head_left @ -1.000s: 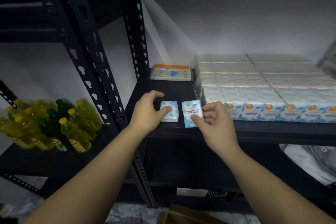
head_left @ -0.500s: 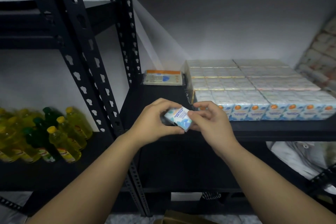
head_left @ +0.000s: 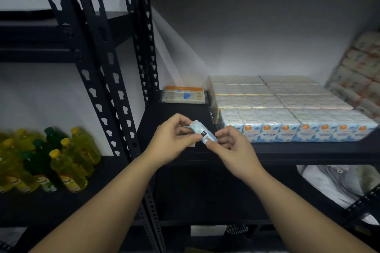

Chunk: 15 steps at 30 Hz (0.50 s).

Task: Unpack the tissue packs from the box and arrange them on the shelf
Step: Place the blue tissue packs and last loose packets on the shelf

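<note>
Above the shelf (head_left: 287,151) edge, both hands' grips pinch a small blue-white barcoded tissue pack (head_left: 203,134).

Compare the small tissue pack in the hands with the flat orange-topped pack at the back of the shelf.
The small tissue pack is held tilted off the shelf; the orange-topped pack lies flat on it. The held one is blue-white with a barcode showing; the other carries an orange band. Both are plastic-wrapped.

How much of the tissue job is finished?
Lots looks done: rows of tissue packs already fill the shelf. In hand: the left hand and right hand hold small packs together. Left: setting them in the bare spot. The box is not clearly in view.
</note>
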### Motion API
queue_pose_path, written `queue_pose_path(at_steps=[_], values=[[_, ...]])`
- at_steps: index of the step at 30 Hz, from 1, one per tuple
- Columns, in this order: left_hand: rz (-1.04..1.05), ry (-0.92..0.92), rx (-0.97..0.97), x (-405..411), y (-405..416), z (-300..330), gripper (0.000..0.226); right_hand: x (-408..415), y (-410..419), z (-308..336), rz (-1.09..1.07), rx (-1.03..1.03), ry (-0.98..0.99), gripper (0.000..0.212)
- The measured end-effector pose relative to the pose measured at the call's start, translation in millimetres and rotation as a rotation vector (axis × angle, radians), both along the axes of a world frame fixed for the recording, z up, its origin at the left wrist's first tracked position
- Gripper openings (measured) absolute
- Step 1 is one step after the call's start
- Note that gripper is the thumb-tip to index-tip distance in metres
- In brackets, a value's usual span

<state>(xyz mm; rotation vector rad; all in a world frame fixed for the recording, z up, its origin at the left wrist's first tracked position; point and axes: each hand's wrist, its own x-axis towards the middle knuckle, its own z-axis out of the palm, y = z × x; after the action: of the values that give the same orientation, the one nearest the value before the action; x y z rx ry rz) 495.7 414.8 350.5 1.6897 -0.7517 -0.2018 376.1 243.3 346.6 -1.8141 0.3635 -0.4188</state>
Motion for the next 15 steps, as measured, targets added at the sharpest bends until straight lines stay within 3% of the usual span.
queue_pose_path(at_steps=[2,5,8,13,15], values=[[-0.028,-0.027,0.043,2.4,2.4,-1.4,0.034,3.1,-0.7,-5.0,-0.032,-0.006,0.037,0.020],[-0.028,-0.151,0.138,5.3,4.6,-4.3,0.049,6.7,-0.1,-7.9,-0.048,0.042,0.086,0.012],[-0.005,-0.230,0.277,5.8,2.1,-3.4,0.049,9.5,2.2,-7.9,-0.059,0.068,0.095,0.016],[0.037,-0.523,0.604,9.5,3.7,-9.9,0.050,11.8,0.8,-9.4,-0.126,0.104,0.087,0.026],[0.060,-0.544,0.651,10.7,8.2,-13.2,0.050,10.9,1.5,-8.7,-0.151,0.102,0.086,0.024]])
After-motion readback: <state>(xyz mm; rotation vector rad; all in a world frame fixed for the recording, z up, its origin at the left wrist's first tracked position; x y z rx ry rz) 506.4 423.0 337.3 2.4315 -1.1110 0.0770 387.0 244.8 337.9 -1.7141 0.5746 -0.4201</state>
